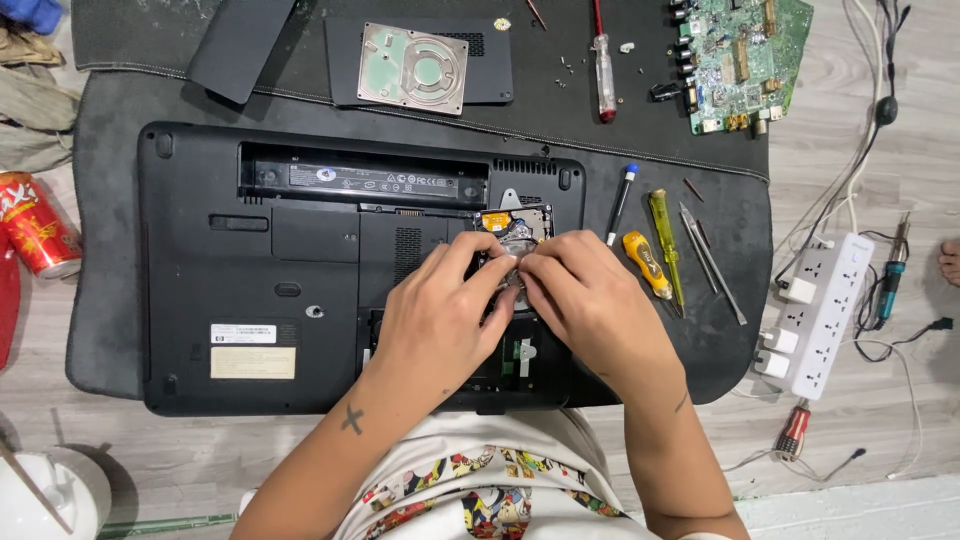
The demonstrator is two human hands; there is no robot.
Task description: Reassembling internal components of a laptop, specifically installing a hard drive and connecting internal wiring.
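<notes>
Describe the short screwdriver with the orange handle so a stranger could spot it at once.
Start at the upturned black laptop on the dark mat. Just off its right edge lies a row of slim tools; the short orange-handled screwdriver lies nearest the right hand. It is the stubbiest, beside a longer translucent yellow-green screwdriver.

A long dark strip label [372, 181] with small pale symbols lies inside the battery bay at twelve o'clock of the upturned black laptop [200, 330]. At the laptop's eight o'clock sit a small white rectangular sticker [243, 334] and, just beneath it, a larger cream rectangular label [252, 363]. At nine o'clock in the view, off the mat's left edge, a red drinks can [36, 226] with white and gold printing lies tilted on the wooden floor.
</notes>
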